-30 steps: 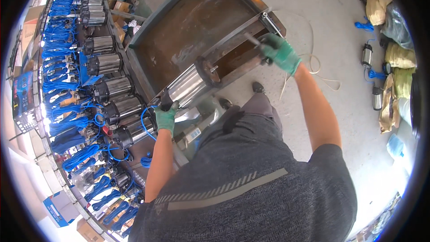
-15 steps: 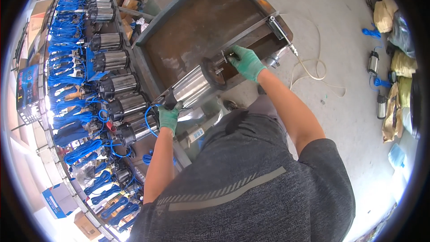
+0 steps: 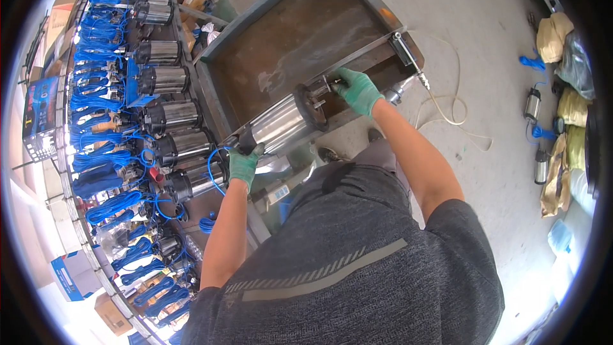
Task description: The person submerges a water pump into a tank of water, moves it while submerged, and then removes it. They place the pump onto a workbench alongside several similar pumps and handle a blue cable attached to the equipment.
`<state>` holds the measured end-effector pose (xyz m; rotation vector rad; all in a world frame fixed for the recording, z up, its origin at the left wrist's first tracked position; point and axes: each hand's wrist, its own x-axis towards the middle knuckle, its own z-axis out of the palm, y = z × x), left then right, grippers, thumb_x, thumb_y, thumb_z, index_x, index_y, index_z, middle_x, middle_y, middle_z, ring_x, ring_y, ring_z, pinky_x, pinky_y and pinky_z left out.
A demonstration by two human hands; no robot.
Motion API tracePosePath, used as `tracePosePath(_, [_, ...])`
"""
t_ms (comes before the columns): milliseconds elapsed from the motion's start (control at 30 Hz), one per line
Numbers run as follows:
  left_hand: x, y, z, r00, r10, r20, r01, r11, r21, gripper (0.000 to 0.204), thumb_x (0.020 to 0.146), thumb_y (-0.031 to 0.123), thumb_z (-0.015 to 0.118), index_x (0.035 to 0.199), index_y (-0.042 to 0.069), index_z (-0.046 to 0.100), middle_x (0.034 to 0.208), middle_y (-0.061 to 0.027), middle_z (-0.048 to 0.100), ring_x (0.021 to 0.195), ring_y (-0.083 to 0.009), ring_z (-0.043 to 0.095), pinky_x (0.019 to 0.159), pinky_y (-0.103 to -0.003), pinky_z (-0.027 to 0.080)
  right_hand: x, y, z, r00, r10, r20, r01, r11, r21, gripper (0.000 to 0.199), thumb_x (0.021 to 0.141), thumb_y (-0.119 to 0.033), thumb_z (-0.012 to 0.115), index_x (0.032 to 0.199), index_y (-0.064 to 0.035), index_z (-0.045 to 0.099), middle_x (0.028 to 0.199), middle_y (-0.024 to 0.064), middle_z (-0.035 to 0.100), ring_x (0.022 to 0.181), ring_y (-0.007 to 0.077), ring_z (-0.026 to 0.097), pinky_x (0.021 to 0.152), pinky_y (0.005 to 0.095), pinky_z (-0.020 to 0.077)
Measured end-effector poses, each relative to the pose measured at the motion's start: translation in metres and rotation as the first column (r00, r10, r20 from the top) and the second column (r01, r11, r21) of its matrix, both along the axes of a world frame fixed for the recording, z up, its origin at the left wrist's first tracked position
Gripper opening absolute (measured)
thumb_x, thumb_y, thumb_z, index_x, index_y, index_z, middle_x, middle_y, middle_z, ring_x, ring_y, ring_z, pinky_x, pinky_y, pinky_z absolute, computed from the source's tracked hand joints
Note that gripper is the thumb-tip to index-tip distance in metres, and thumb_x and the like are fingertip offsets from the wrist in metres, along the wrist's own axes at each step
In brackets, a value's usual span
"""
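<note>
A shiny steel submersible pump (image 3: 278,124) with black end pieces lies tilted along the near edge of a water-filled tank (image 3: 203,83). My left hand (image 3: 244,165), in a green glove, is closed round its lower left end, where a blue cable (image 3: 209,166) loops away. At the pump's upper right end, my gloved right hand (image 3: 357,91) closes its fingers on a small metal fitting (image 3: 334,83). A short dark cylindrical piece (image 3: 317,87) shows between that hand and the black end. The fingers partly hide the fitting.
On the left, a long bench carries a row of similar pumps (image 3: 171,115) and coiled blue cables (image 3: 99,99). An air hose (image 3: 447,112) runs from a metal tool (image 3: 408,54) at the tank's right corner. Bags and two pumps (image 3: 533,103) lie at far right.
My right hand has shifted slightly right and down, and the dark cylindrical piece shows more plainly beside its fingers. My left hand keeps its hold on the pump. The whole view has shifted slightly.
</note>
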<state>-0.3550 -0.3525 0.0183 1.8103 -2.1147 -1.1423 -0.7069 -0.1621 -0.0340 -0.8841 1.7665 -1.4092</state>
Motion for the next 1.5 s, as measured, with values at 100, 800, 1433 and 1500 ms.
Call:
tracePosePath(100, [0.003, -0.002, -0.004, 0.999, 0.003, 0.040, -0.002, 1.000, -0.017, 0.076, 0.076, 0.027, 0.090, 0.130, -0.002, 0.045, 0.113, -0.0126, 0.064, 0.093, -0.0200, 0.065, 0.075, -0.033, 0.056, 0.000, 0.001, -0.002, 0.985, 0.014, 0.170, -0.018, 1.000, 0.024, 0.022, 0.096, -0.008, 0.065, 0.117, -0.0015, 0.067, 0.103, 0.0144, 0.074, 0.088, 0.0227, 0.072, 0.079, 0.0349, 0.0557])
tracePosePath(800, [-0.030, 0.023, 0.036, 0.980, 0.119, -0.159, -0.091, 0.981, 0.173, 0.077, 0.077, 0.028, 0.091, 0.130, -0.002, 0.044, 0.112, -0.0112, 0.064, 0.090, -0.0190, 0.065, 0.072, -0.031, 0.056, -0.006, -0.011, -0.002, 0.997, 0.078, -0.006, -0.076, 0.978, 0.194, 0.061, 0.106, -0.050, 0.039, 0.113, 0.0031, 0.066, 0.096, 0.0228, 0.071, 0.094, 0.0419, 0.066, 0.088, 0.0464, 0.0507])
tracePosePath(1433, [-0.009, 0.004, 0.003, 0.997, 0.022, -0.074, -0.014, 0.995, 0.097, 0.098, 0.076, 0.031, 0.090, 0.142, -0.015, 0.033, 0.136, -0.0282, 0.055, 0.124, -0.0327, 0.057, 0.107, -0.036, 0.045, 0.002, -0.037, 0.001, 0.947, -0.020, 0.321, -0.097, 0.933, 0.346, 0.038, 0.104, -0.029, 0.053, 0.132, -0.0058, 0.059, 0.079, 0.0056, 0.065, 0.061, 0.0159, 0.060, 0.056, 0.0340, 0.0492])
tracePosePath(1500, [-0.006, 0.005, 0.004, 0.997, 0.037, -0.074, -0.030, 0.994, 0.102, 0.099, 0.076, 0.031, 0.090, 0.142, -0.015, 0.032, 0.137, -0.0283, 0.055, 0.124, -0.0327, 0.057, 0.107, -0.036, 0.045, -0.001, -0.034, 0.008, 0.916, 0.010, 0.402, -0.145, 0.941, 0.306, 0.038, 0.103, -0.029, 0.055, 0.133, -0.0061, 0.059, 0.079, 0.0055, 0.065, 0.063, 0.0163, 0.061, 0.058, 0.0335, 0.0500])
